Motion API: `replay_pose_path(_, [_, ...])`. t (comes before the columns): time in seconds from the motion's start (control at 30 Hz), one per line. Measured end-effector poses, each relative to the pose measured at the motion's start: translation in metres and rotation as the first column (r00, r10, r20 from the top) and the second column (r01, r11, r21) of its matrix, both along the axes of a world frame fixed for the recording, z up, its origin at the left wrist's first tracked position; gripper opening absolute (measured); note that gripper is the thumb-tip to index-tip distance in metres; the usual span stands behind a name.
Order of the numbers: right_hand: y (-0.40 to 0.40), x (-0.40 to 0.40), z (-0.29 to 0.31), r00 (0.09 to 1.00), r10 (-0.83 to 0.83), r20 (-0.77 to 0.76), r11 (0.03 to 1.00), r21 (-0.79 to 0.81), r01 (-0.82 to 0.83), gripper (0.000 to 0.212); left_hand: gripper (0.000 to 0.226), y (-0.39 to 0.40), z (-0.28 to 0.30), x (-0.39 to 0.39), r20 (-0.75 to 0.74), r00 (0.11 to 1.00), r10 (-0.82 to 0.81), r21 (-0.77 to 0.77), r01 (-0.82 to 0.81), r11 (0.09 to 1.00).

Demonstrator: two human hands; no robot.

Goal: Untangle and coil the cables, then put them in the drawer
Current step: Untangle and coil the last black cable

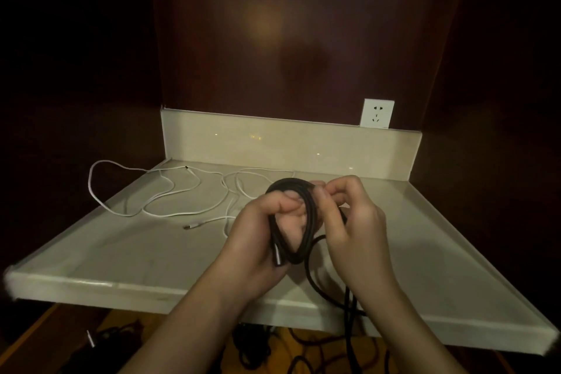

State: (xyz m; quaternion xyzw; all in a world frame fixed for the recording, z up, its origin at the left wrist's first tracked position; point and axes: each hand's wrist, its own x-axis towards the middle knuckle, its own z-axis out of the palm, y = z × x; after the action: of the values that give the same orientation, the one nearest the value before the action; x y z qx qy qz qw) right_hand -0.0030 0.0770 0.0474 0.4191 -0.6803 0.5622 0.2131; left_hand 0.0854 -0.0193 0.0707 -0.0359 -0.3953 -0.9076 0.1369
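A black cable is wound into several loops above the middle of the pale counter. My left hand grips the bundle of loops, with a metal plug end sticking out below the palm. My right hand pinches the cable at the top right of the coil. The loose tail of the black cable runs down over the counter's front edge to the floor. A white cable lies uncoiled and looped on the counter's far left, one loop hanging past the left edge.
A white wall socket sits above the counter's back splash at the right. Dark wooden walls enclose the counter. More black cable lies tangled on the floor below the front edge. No drawer is in view.
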Motion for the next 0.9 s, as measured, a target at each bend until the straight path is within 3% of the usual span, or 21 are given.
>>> replay_pose_path(0.07, [-0.002, 0.006, 0.000, 0.998, 0.023, 0.062, 0.998, -0.063, -0.019, 0.008, 0.056, 0.003, 0.004, -0.001, -0.027, 1.000, 0.004, 0.072, -0.002, 0.997])
replay_pose_path(0.23, [-0.007, 0.014, -0.003, 0.982, 0.056, 0.182, 0.987, -0.157, -0.027, 0.015, 0.052, 0.009, 0.008, -0.001, -0.035, 0.999, -0.012, 0.138, 0.017, 0.990])
replay_pose_path(0.47, [-0.005, 0.021, -0.010, 0.980, 0.088, 0.176, 0.996, -0.040, -0.082, 0.023, 0.046, 0.005, 0.012, 0.002, -0.073, 0.994, 0.075, 0.144, -0.064, 0.987])
replay_pose_path(0.77, [-0.011, 0.040, -0.024, 0.964, 0.113, 0.240, 0.930, 0.316, -0.188, 0.016, 0.022, -0.018, 0.003, -0.008, -0.007, 0.912, 0.410, 0.379, -0.377, 0.845])
replay_pose_path(0.9, [-0.008, 0.062, -0.017, 0.999, 0.023, 0.044, 0.760, 0.648, -0.046, 0.010, 0.031, -0.010, -0.001, -0.015, 0.001, 0.808, 0.589, 0.369, -0.547, 0.751])
